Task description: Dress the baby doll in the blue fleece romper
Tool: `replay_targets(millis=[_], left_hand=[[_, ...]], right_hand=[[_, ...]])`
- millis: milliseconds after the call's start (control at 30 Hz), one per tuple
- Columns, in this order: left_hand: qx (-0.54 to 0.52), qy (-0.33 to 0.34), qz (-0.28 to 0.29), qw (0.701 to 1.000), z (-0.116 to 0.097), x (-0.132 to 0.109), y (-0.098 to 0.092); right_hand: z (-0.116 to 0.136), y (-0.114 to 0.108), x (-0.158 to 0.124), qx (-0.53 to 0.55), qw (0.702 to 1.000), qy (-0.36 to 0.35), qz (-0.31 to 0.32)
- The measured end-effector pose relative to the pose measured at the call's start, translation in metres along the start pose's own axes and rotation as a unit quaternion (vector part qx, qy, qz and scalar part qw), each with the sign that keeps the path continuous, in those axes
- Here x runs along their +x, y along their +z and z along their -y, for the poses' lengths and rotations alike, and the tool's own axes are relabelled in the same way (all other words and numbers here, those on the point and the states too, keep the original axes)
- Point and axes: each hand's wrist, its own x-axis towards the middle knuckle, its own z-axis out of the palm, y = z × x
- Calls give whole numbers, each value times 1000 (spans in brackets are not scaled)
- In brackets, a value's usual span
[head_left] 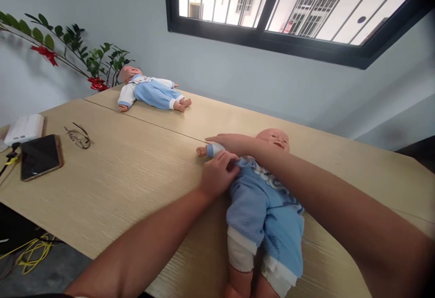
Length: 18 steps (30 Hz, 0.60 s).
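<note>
A baby doll point(267, 203) in a light blue and white outfit lies on its back on the wooden table, feet towards me. My left hand point(220, 173) is closed at the doll's side by the armpit, its fingers curled against the edge of the blue cloth. Across the doll's chest reaches my right forearm, passing just below the chin. My right hand point(234, 143) lies over the doll's upper arm and white sleeve point(216, 148), fingers stretched out towards the left. The forearm hides part of the doll's chest and shoulder.
A second doll point(154, 92) in similar clothes lies at the table's far edge, beside a potted plant point(98, 62) with red bows. Glasses point(79, 138), a phone point(41, 156) and a white box-shaped device point(24, 129) are at the left. Yellow cables point(36, 252) lie on the floor.
</note>
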Motion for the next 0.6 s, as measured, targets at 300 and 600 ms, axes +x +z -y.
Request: replay_targets(millis=[300, 600], left_hand=[[20, 73, -65, 995, 0, -6, -1], [5, 161, -101, 982, -6, -14, -7]], right_hand=[[-16, -31, -60, 51, 996, -72, -8], [-16, -34, -96, -95, 991, -86, -42]])
